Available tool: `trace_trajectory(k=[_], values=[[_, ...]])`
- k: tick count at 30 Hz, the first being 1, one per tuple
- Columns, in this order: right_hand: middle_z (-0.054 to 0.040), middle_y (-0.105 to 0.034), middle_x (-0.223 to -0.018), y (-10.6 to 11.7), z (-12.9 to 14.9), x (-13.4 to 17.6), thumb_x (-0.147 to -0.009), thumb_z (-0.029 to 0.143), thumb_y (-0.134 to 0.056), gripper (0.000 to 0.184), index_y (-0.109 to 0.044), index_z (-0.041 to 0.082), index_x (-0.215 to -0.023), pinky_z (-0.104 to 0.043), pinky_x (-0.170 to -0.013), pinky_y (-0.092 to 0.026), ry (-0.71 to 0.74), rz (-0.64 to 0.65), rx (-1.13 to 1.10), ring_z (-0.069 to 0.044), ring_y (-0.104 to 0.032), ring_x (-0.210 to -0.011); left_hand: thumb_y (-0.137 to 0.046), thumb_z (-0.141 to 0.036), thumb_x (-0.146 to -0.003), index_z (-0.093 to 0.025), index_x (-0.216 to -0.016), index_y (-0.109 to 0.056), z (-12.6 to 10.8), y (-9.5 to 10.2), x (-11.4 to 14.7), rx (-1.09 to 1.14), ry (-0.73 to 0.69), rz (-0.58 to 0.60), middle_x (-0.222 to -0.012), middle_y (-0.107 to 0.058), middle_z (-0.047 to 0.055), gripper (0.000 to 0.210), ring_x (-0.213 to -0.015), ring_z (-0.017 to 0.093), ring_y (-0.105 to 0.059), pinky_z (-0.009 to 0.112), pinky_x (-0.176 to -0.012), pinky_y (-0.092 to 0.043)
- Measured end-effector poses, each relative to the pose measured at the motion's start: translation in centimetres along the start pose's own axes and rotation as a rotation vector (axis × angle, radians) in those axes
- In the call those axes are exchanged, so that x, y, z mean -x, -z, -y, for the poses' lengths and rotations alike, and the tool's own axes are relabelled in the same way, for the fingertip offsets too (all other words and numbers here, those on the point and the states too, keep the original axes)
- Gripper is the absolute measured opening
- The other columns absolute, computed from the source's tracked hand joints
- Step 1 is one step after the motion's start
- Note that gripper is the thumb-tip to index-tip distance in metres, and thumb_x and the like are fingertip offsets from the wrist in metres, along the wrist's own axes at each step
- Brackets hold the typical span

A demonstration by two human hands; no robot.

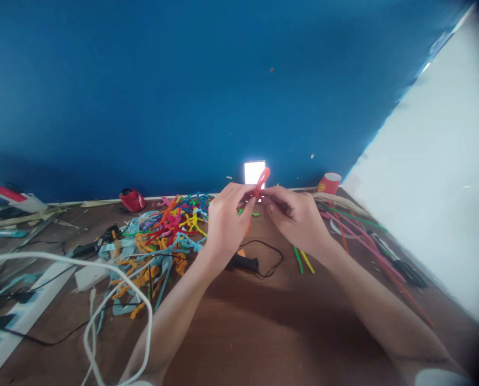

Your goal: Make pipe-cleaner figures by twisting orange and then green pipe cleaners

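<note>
An orange pipe cleaner (264,176), bent into a narrow loop, stands up between my fingertips in front of the blue wall. My left hand (229,217) pinches its lower end from the left, and a thin orange tail hangs beneath. From the right, my right hand (298,217) has thumb and forefinger closed on the same spot. The fingers hide the base of the loop. Just behind it a phone with a glowing white screen (254,171) leans upright. Under my hands lie a black-handled tool (242,262) with a thin cord and short green and yellow stems (307,261).
Left is a tangled heap of coloured pipe cleaners (179,220), with a white power strip (26,316) and looping white cable (147,311) nearer me. A red cup (330,183) and long stems (368,236) lie right, beside pens (398,260) and the white wall (436,161).
</note>
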State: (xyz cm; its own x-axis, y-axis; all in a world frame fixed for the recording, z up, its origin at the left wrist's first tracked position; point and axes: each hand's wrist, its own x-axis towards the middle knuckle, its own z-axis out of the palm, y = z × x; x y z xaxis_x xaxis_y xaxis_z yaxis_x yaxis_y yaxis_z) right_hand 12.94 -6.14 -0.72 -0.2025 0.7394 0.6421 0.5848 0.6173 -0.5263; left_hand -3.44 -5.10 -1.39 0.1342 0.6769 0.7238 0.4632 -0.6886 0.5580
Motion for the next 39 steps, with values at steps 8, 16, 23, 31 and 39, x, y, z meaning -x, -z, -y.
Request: trace_trajectory(k=[8, 16, 23, 31, 39], values=[[0.0022, -0.065, -0.064, 0.5, 0.2, -0.1, -0.095, 0.025, -0.056, 0.018, -0.069, 0.016, -0.104, -0.023, -0.055, -0.036, -0.014, 0.056, -0.051, -0.009, -0.048, -0.052, -0.071, -0.019, -0.083, -0.017, -0.100, -0.069, 0.2, 0.8, -0.8, 0.433, 0.260, 0.091, -0.095, -0.073, 0.005, 0.017, -0.084, 0.015, -0.070, 0.025, -0.074, -0.058], [0.0026, -0.065, -0.065, 0.9, -0.2, -0.2, -0.096, 0.027, -0.057, 0.017, -0.068, 0.018, -0.105, -0.024, -0.057, -0.037, 0.005, 0.059, -0.072, -0.010, -0.051, -0.053, -0.083, -0.022, -0.073, -0.015, -0.095, -0.070, 0.0, 1.4, -1.1, 0.682, 0.422, 0.169, -0.090, -0.074, 0.004, 0.026, -0.083, 0.014, -0.069, 0.025, -0.076, -0.057], [0.0019, -0.067, -0.066, 1.0, -0.5, -0.4, -0.096, 0.029, -0.058, 0.018, -0.072, 0.017, -0.099, -0.025, -0.057, -0.036, 0.063, 0.043, -0.022, -0.009, -0.048, -0.052, -0.087, -0.022, -0.067, -0.018, -0.090, -0.072, 0.5, 1.6, -1.3, 0.814, 0.455, 0.255, -0.084, -0.074, 0.002, 0.028, -0.075, 0.013, -0.069, 0.025, -0.074, -0.057], [-0.0001, -0.069, -0.069, 0.9, -0.4, -0.5, -0.096, 0.030, -0.058, 0.020, -0.071, 0.017, -0.091, -0.025, -0.057, -0.035, 0.023, 0.064, -0.078, -0.010, -0.052, -0.055, -0.084, -0.029, -0.072, -0.020, -0.088, -0.071, 1.4, 1.2, -1.2, 0.820, 0.432, 0.327, -0.082, -0.074, 0.001, 0.022, -0.072, 0.013, -0.070, 0.026, -0.073, -0.056], [0.0026, -0.061, -0.061, 0.6, -0.1, -0.3, -0.095, 0.026, -0.056, 0.018, -0.068, 0.017, -0.086, -0.025, -0.057, -0.035, 0.007, 0.036, -0.033, -0.009, -0.047, -0.052, -0.078, -0.027, -0.079, -0.019, -0.100, -0.069, 1.3, 0.4, -1.0, 0.656, 0.398, 0.194, -0.091, -0.076, 0.004, 0.025, -0.085, 0.015, -0.072, 0.027, -0.080, -0.058]])
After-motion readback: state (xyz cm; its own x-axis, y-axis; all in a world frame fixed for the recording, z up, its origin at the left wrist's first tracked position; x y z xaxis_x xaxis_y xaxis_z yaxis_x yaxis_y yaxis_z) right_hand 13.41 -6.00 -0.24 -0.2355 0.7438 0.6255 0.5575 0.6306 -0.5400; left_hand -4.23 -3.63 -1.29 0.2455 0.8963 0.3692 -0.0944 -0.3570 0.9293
